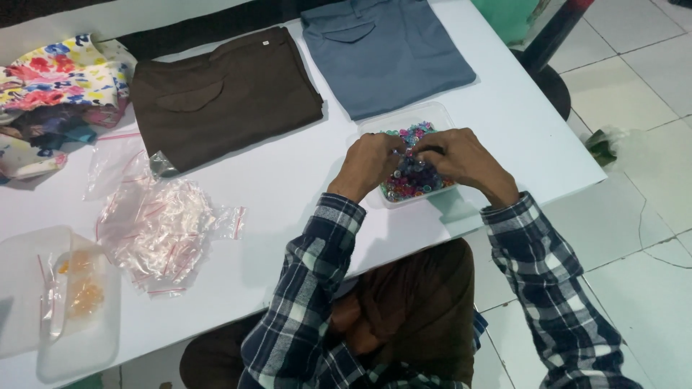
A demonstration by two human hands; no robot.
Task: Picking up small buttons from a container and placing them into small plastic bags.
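Seen from the head camera: left hand (369, 163) and right hand (465, 160) brought together over a clear plastic tray (432, 115) of small coloured beads (414, 180), pink, blue and teal, at the right of the white bench (288, 180). Fingers of both hands curled in, tips meeting above the beads; whatever is pinched between them too small to tell. Plaid sleeves (317, 288) running back toward the near edge.

Just beyond the tray, folded grey-blue trousers (386, 50); to their left, folded dark brown trousers (223, 97) bearing a small white square tag (265, 42) near the far edge. At far left, a heap of floral cloth (61, 86) in red, yellow and blue.

Nearer, at left of centre, a pile of small clear zip bags (158, 230) with thin red seal strips, crumpled and overlapping, one flat clear bag (112, 166) lying apart behind them. At near left, a shallow clear tray (29, 245) holding a clear bag of orange pieces (83, 288).

At right, pale floor tiles (634, 86) and a dark round stand base (551, 86).
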